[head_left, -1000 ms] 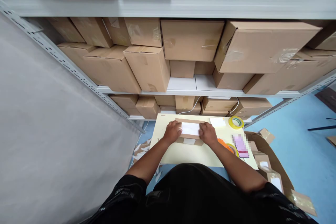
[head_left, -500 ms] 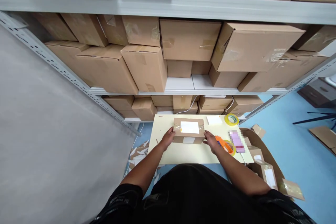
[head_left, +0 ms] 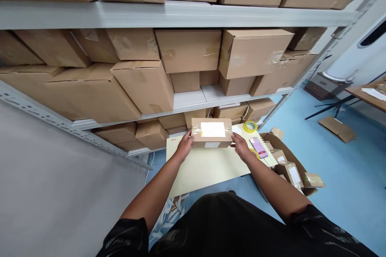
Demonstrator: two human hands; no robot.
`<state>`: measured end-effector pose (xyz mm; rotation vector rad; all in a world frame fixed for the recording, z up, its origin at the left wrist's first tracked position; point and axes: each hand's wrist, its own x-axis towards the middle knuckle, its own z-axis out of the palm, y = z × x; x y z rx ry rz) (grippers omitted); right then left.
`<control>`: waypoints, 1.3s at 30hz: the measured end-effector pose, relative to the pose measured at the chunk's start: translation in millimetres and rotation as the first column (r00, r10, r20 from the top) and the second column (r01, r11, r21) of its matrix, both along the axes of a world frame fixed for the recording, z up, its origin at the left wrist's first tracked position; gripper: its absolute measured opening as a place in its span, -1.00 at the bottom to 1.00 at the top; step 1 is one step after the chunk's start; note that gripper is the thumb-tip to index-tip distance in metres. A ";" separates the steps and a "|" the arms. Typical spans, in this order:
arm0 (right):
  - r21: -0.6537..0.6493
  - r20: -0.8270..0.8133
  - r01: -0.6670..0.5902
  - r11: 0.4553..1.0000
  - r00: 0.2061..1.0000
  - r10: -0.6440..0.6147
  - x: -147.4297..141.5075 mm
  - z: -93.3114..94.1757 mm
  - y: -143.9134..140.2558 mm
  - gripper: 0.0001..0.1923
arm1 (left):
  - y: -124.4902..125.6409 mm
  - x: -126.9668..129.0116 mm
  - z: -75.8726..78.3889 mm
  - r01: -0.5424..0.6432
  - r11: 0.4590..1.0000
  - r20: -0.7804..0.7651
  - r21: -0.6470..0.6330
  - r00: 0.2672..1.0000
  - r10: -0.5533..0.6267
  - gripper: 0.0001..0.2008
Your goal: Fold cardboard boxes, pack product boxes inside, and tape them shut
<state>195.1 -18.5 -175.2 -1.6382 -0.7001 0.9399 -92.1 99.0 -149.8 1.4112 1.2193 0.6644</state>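
Between my two hands is a small taped cardboard box (head_left: 197,143), with a white label (head_left: 212,129) on its top and a smaller one on its front side. My left hand (head_left: 185,144) grips the box's left end, and my right hand (head_left: 240,144) grips its right end. The box appears raised over the pale yellow table (head_left: 205,168). Just past my right hand lie a roll of yellow tape (head_left: 250,127) and a phone with a blurred purple screen (head_left: 258,147). The orange tape dispenser is mostly hidden behind my right hand.
Metal shelves (head_left: 126,17) packed with cardboard boxes rise beyond the table. At the table's right stands a large open carton (head_left: 294,148) holding several labelled boxes. Paper scraps (head_left: 170,213) litter the blue floor at the lower left. A brown desk (head_left: 366,94) is at the far right.
The box has come up from the table, held in both hands. My view has turned to the right, bringing the desk into sight.
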 end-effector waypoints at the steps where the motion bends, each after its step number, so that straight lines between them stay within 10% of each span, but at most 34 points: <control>1: 0.021 0.005 0.028 0.999 1.000 -0.028 6.0 5.3 -3.8 -0.43 | 0.5 8.7 7.7 0.006 1.000 0.023 0.014 1.000 -0.007 -0.40; 10: 0.181 -0.050 0.296 0.938 0.955 -0.292 123.3 32.7 -57.5 -0.41 | -22.2 150.1 64.9 0.147 0.980 0.057 0.137 0.986 -0.156 -0.38; 20: 0.187 -0.071 0.442 0.877 0.897 -0.437 279.5 39.1 -150.8 -0.42 | -58.7 353.1 78.7 0.304 0.944 0.061 0.125 0.948 -0.313 -0.38; 31: 0.065 -0.060 0.659 0.750 0.752 -0.656 365.7 -10.5 -231.9 -0.44 | -77.7 526.9 18.3 0.570 0.821 -0.053 0.036 0.821 -0.568 -0.39; 39: -0.060 -0.002 0.823 0.565 0.566 -0.824 390.4 -45.5 -267.2 -0.48 | -82.6 618.9 -28.4 0.817 0.576 0.020 0.007 0.576 -0.817 -0.37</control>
